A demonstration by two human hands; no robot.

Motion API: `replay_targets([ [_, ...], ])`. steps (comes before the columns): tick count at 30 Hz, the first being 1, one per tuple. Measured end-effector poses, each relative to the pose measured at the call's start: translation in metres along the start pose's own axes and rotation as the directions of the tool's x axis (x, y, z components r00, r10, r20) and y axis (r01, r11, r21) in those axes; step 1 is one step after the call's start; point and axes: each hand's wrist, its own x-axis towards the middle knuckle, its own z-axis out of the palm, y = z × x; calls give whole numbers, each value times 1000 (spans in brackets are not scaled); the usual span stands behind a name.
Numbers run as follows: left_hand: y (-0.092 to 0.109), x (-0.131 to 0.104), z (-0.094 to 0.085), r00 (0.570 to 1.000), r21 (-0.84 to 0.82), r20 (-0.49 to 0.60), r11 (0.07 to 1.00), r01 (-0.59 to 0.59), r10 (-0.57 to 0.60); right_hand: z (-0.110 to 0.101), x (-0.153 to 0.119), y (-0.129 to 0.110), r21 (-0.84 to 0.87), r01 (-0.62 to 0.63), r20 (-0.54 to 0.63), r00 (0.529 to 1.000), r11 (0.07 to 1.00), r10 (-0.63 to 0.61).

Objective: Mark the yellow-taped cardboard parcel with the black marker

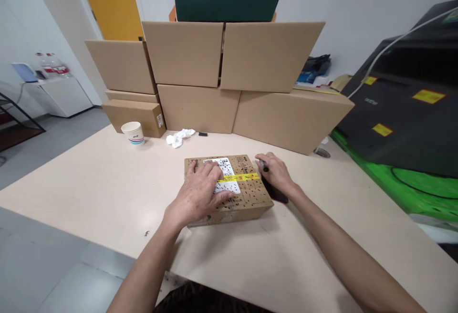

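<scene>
Box (248, 195): sitting under spread left fingers (214, 172), already sporting black dashes (252, 186)
Marker (265, 166): being clamped in right fingers (263, 156)
Label (229, 188): showing blank bits, not revealing what's left

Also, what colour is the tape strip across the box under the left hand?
The tape strip is yellow with printed markings, seen in the head view.

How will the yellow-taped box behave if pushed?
The yellow-taped box probably slides rather than tips: it lies low and wide. It's likely fairly stiff, given flat faces and straight edges. Contents are hidden, so weight's unclear.
</scene>
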Motion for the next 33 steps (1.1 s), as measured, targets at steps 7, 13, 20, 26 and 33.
replay_targets([
  [7,1,2,-5,999,-23,41,999,33,-32,14,11,-13,-232,100,274,961,968,-33],
  [13,0,1,-4,999,-40,18,999,31,-30,11,4,-6,-248,30,214,977,968,25],
  [20,1,1,-5,999,-44,13,999,33,-32,2,-32,20,-329,-306,162,914,893,373],
  [26,1,3,-5,1000,32,0,999,10,-10,-1,-29,21,-271,-409,185,867,872,464],
  [33,36,-10,1,980,192,-164,978,-79,111,2,-18,29,-79,-486,220,843,870,491],
])
